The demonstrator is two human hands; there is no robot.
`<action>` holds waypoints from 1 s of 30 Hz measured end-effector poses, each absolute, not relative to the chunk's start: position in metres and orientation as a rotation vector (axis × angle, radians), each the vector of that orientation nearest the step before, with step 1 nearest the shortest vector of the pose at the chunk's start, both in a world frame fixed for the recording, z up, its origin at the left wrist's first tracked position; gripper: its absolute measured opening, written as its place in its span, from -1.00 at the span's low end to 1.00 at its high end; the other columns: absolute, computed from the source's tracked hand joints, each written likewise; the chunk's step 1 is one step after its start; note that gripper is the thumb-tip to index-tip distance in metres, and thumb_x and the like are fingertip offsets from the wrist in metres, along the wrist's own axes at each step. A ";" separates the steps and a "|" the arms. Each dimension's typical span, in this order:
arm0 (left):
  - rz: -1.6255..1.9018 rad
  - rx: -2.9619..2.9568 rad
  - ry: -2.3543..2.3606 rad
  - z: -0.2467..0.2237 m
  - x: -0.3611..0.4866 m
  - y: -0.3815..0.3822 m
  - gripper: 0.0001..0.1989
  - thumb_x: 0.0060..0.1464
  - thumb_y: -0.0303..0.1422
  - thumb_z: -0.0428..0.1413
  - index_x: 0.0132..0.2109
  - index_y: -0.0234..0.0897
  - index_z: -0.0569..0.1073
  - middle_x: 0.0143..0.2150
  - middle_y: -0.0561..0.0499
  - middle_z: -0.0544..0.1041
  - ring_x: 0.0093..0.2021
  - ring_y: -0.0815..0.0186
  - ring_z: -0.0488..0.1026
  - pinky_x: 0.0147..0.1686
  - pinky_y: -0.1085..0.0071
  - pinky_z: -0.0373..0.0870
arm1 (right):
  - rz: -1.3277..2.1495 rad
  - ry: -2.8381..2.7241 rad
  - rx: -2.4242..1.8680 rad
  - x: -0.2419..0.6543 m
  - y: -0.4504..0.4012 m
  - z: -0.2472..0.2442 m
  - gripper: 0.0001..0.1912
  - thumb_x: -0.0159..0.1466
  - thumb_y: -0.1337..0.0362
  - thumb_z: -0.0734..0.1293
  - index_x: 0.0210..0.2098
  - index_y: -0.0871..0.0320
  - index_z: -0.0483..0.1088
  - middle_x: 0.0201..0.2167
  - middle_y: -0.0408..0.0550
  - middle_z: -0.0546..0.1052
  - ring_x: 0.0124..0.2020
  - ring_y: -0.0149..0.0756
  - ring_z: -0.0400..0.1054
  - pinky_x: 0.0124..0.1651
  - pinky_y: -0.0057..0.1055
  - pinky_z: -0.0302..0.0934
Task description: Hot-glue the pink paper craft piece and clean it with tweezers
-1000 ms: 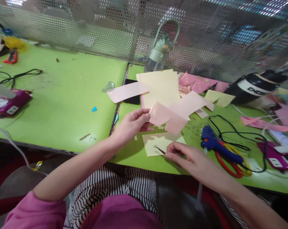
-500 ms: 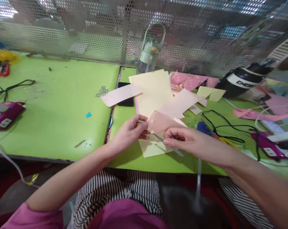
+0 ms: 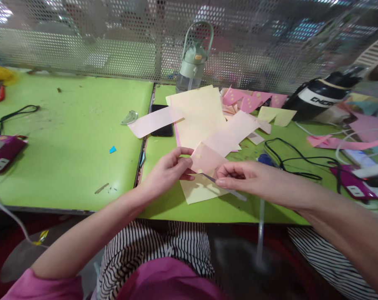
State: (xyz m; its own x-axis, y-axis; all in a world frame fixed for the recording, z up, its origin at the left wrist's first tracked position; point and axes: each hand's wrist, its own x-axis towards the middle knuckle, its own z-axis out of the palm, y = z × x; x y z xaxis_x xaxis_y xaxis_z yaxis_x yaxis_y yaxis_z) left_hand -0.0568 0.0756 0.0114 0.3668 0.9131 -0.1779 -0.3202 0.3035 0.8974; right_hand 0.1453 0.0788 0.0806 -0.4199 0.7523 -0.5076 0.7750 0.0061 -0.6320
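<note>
1. Left hand [image 3: 167, 171]: forearm reaches in from the lower left; thumb and fingers pinch the left edge of a pink paper piece [image 3: 206, 159], holding it tilted just above the table.
2. Right hand [image 3: 249, 180]: forearm enters from the lower right; fingers are curled close together around a thin grey tool [image 3: 226, 189], whose tip lies at the lower edge of the pink paper piece.
3. Pink paper piece: flat, matte, roughly four-sided, with small pale dots on its face; it sits between the two hands, over a pale yellow sheet [image 3: 199, 189].
4. Table [image 3: 73, 137]: smooth, bright green, with small scraps on it.
5. Paper pile [image 3: 201, 112]: cream and pink sheets and strips, overlapping, beyond the hands.
6. Bottle [image 3: 192, 62]: pale green, with a loop handle, against the perforated metal screen [image 3: 82, 37].
7. Black cable [image 3: 296, 160]: looped, right of the hands.
</note>
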 end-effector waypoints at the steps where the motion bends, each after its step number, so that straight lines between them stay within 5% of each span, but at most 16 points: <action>1: 0.936 0.911 0.801 0.011 -0.057 0.075 -0.90 0.18 -0.41 0.07 -0.14 -0.27 0.42 -0.43 0.12 0.41 -0.38 0.44 0.46 -0.20 0.41 0.47 | -1.404 2.207 1.680 0.145 0.080 0.081 -0.63 0.19 -0.07 0.25 -0.49 0.11 0.28 -0.57 -0.21 0.29 -0.53 -0.42 0.12 -0.46 -0.45 0.02; 20: 0.874 1.030 0.771 0.008 -0.059 0.074 -0.81 0.17 -0.40 0.04 -0.07 -0.31 0.38 -0.50 0.18 0.30 -0.39 0.46 0.44 -0.23 0.47 0.46 | -1.284 2.167 1.635 0.148 0.088 0.080 -0.63 0.18 -0.07 0.25 -0.48 0.13 0.30 -0.54 -0.18 0.30 -0.51 -0.41 0.12 -0.44 -0.42 -0.04; 30: 0.858 1.007 0.699 0.006 -0.057 0.074 -0.66 0.03 -0.46 0.19 -0.02 -0.31 0.35 -0.41 0.06 0.53 -0.34 0.42 0.50 -0.24 0.45 0.46 | -1.400 2.146 1.698 0.149 0.086 0.076 -0.62 0.11 -0.09 0.31 -0.47 0.13 0.34 -0.57 -0.18 0.34 -0.53 -0.41 0.15 -0.45 -0.41 0.00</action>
